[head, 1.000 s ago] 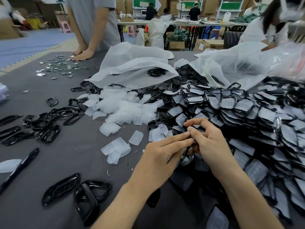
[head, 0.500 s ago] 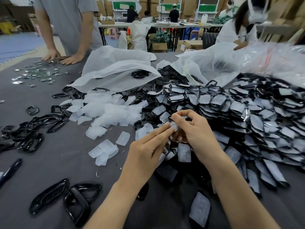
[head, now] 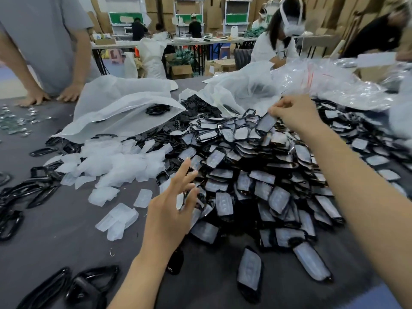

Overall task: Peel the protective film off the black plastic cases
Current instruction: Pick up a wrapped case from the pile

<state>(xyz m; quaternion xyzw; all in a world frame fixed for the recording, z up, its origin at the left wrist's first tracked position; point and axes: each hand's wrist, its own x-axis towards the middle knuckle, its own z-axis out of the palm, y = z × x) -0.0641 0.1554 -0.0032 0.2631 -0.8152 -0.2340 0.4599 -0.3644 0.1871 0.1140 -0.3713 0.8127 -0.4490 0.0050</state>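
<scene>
I've got one case (head: pixel 266 124) up at the crest of the pile. Its film-covered face is toward me, tilted, and the upper end is pinched in the fingertips of my right hand (head: pixel 294 112) (whether the lower end is clear of the others, I can't tell). Under it spreads the heap of cases (head: pixel 256 179), black shells with pale film on them, overlapping down the slope to the near part of the table (head: pixel 55 237). My left hand (head: pixel 169 210) is low at the heap's near-left edge, back of the hand up, fingers straight and fanned apart, gripping nothing. Just left of that, a drift of peeled films (head: pixel 120 161) lies cloudy white on the grey top, with a few loose ones scattered nearer me. Further left, bare black frames (head: pixel 33 192) sit in a tangle, and two more lie by my left forearm. Behind the heap, white bags (head: pixel 124 108) are slumped open, and clear bags (head: pixel 330 85) crumple at the right. In the far left corner there are small shiny pieces (head: pixel 15 121), and a person in a grey shirt (head: pixel 44 41) leans with both hands on the table.
</scene>
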